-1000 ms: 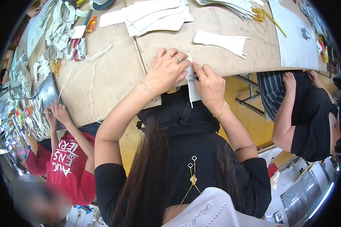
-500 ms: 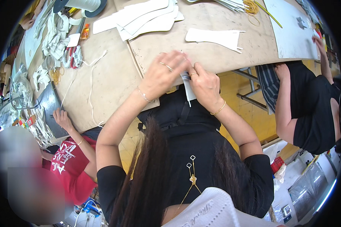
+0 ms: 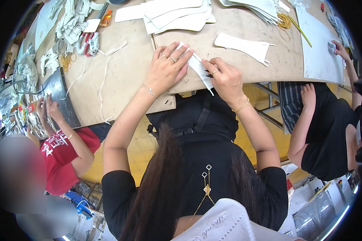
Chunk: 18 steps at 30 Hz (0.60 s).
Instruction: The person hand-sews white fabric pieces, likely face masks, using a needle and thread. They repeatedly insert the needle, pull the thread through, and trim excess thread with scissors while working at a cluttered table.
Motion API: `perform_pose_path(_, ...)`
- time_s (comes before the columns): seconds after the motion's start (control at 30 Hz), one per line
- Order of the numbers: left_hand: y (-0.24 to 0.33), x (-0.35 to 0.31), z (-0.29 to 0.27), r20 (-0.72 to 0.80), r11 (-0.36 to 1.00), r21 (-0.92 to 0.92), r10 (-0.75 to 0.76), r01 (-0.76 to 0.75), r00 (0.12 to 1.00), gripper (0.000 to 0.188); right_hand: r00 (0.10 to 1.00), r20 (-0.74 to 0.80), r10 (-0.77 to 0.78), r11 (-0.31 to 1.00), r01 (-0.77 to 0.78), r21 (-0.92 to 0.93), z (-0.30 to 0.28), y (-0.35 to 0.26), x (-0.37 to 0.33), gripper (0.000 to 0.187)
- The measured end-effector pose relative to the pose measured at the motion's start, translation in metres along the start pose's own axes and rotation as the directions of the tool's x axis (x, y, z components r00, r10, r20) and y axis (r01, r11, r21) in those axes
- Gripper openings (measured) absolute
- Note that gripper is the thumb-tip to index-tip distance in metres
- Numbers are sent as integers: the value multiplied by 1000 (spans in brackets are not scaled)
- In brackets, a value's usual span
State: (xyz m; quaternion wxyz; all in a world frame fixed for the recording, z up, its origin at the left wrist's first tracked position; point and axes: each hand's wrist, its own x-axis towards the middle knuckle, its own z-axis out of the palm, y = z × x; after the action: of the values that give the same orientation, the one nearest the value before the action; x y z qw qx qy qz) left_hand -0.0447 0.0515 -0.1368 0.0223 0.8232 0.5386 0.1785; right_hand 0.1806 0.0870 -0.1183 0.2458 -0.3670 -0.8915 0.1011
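A narrow white piece of sheet material lies slantwise at the table's near edge, its lower tip sticking out past it. My left hand rests over its upper end, fingers pressed down on it and thumb beside its edge. On the other side my right hand is closed, with fingertips pinching at the piece's right edge. Something small and dark shows by the right fingers; I cannot make it out. Beyond my right hand a similar white piece with narrow prongs lies flat.
Stacked white pieces lie at the back. An orange bottle, white cord and bundled pale strips are to the left. Yellow bands and a yellow stick lie right. People sit on both sides.
Both hands have come apart from each other, with the left now over the piece's upper end. The white piece has moved further onto the table and shows more of its length.
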Motion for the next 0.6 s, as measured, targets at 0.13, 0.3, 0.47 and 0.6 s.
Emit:
perform_pose_path(0.13,0,-1,1,28,999,52,3,-4,1000,46,998,19,-55,998,56,-23,-2,9,-7,27)
perform_pose_path(0.3,2,-1,1,51,995,98,15,-20,999,45,993,84,-78,996,81,-29,-2,13,-6,36)
perform_pose_path(0.47,5,-3,1,82,995,99,18,-26,996,44,978,164,-125,989,136,-55,-7,17,-3,37)
perform_pose_path(0.6,5,-2,1,65,992,111,50,-57,997,42,966,193,-170,979,187,-75,-10,20,0,35)
